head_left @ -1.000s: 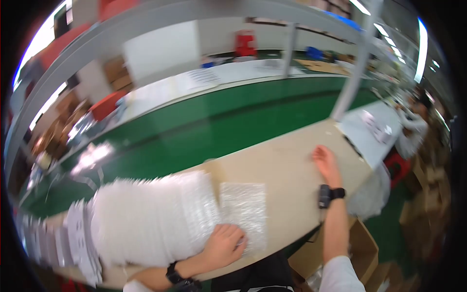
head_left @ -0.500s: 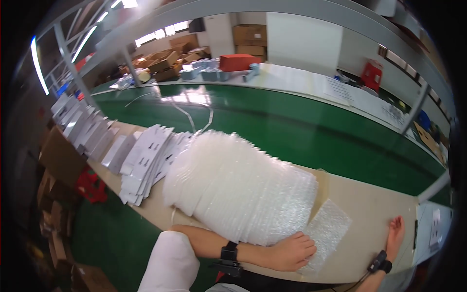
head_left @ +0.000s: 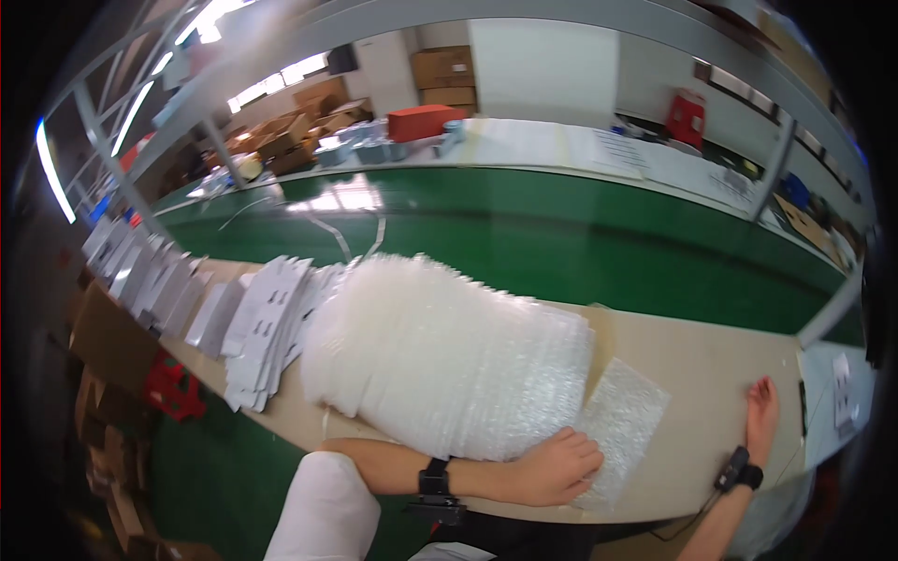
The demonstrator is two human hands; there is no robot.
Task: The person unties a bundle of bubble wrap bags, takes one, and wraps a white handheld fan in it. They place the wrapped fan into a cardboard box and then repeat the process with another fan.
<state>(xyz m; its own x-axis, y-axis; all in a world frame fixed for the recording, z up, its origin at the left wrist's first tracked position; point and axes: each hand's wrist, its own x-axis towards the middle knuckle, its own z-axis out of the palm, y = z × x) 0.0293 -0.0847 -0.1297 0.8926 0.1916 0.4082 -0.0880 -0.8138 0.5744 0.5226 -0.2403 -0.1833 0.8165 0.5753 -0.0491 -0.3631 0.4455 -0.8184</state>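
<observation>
A long row of bubble-wrap sheets (head_left: 449, 360) leans in an overlapping stack across the middle of the table. One loose bubble-wrap sheet (head_left: 629, 421) lies flat at its right end. My left hand (head_left: 558, 467) rests at the near right corner of the stack, its curled fingers closed over the left edge of the loose sheet; the thumb and fingertips are partly hidden. Farther right, above the bare tabletop, my right hand (head_left: 762, 404) is held up with its fingers loosely bent and a little apart, holding nothing. Both wrists wear black straps with small devices.
Printed white cards (head_left: 267, 327) and white boxes (head_left: 154, 280) line the table's left end. Beyond the tan table (head_left: 711, 374) runs a green surface (head_left: 486, 229). A grey post (head_left: 832, 304) rises at the right corner. A red stool (head_left: 175, 388) and cartons (head_left: 122, 327) stand lower left.
The whole view has shifted slightly, with the scene sliding left. Clear plastic now shows below the table's right edge. Both hands keep nearly the same places over the table.
</observation>
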